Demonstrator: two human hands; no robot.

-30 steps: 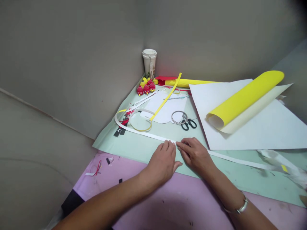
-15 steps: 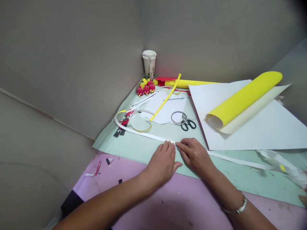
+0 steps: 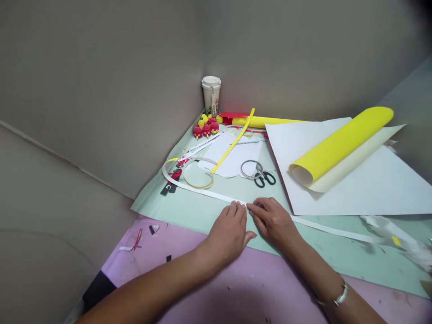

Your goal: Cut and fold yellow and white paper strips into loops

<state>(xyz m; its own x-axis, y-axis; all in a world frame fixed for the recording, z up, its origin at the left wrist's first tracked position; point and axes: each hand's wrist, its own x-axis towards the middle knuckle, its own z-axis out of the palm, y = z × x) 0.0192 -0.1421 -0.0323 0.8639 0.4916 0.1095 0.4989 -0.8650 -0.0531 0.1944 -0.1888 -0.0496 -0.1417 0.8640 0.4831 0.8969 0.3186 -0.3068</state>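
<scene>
Head view, lower centre: left hand (image 3: 227,233), thumb apart from fingers, rests on a white strip (image 3: 216,196); right hand (image 3: 275,223) touches it, grip unclear.

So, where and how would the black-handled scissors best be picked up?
Probably take the scissors by the finger loops, coming from the person's near side. The loops point that way and lie spread apart, clear of the large white sheet to their right. The other end overlaps the grey ring in view, so it looks likelier to snag.
</scene>
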